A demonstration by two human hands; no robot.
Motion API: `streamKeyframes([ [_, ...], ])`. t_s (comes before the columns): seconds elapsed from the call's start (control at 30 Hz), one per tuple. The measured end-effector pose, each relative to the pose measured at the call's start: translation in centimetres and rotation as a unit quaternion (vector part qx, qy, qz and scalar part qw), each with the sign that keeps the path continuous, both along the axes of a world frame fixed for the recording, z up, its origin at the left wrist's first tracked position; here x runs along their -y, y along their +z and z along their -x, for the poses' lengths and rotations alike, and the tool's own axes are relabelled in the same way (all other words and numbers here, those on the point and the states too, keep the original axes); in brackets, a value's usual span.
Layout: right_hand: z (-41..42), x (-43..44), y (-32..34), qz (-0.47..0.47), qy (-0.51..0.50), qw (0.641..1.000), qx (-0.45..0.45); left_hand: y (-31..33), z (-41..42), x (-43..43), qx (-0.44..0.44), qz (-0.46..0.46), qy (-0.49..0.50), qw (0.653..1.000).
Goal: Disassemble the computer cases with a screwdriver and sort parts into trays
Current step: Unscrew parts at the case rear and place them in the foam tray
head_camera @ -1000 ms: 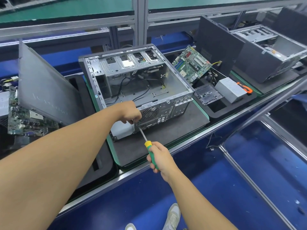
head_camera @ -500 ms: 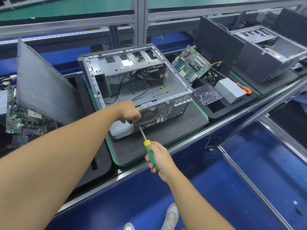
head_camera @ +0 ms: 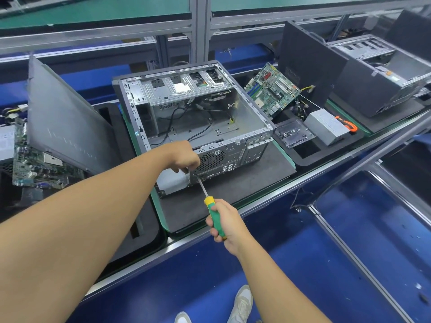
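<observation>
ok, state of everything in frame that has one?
computer case: side open, cables loose inside.
screwdriver: held, tip at the case's rear panel.
right hand: grips the screwdriver handle.
left hand: curled over the shaft tip; grip hidden.
side panel: off, leaning left of the case.
motherboard: out, propped tilted right of the case.
power supply: out, lying flat beside the motherboard.
</observation>
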State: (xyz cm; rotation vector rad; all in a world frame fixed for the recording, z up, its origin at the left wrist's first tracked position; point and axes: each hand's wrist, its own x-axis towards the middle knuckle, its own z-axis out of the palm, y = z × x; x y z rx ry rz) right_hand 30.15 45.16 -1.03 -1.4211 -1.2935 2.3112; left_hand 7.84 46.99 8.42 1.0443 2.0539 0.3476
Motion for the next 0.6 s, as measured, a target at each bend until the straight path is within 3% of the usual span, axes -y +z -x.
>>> streamKeyframes([
  [0.1,-0.4,-1.1,-0.2,0.123,-0.013,0.99,-0.068,0.0,-0.1,-0.1,0.006,0.003,0.003,1.0],
  [0.2,-0.8,-2.1,-0.7,0.246,-0.021,0.957,-0.152,0.0,-0.1,-0.1,0.013,0.008,0.011,1.0],
  [0.3,-0.8,-2.0,-1.5,0.277,-0.019,0.945,-0.174,0.1,-0.2,-0.1,0.011,0.014,0.012,1.0],
  [0.37,-0.6,-2.0,-1.6,0.251,-0.015,0.955,-0.155,0.2,-0.2,-0.2,0.01,0.016,0.011,1.0],
  [0.4,-0.6,-2.0,-1.4,0.201,-0.009,0.971,-0.128,0.2,-0.2,-0.1,0.01,0.017,0.01,1.0],
  [0.47,-0.6,-1.8,-0.8,-0.022,0.035,0.999,-0.023,0.3,-0.3,-0.2,0.007,0.018,0.008,1.0],
  [0.5,-0.7,-1.4,-0.5,-0.17,0.067,0.982,0.048,0.3,-0.4,-0.2,0.004,0.019,0.009,1.0],
  [0.53,-0.7,-0.9,-0.4,-0.307,0.095,0.94,0.119,0.4,-0.4,-0.2,0.001,0.02,0.01,1.0],
  [0.6,-0.6,0.2,-0.1,-0.463,0.13,0.848,0.222,0.7,-0.5,-0.3,-0.005,0.023,0.008,1.0],
])
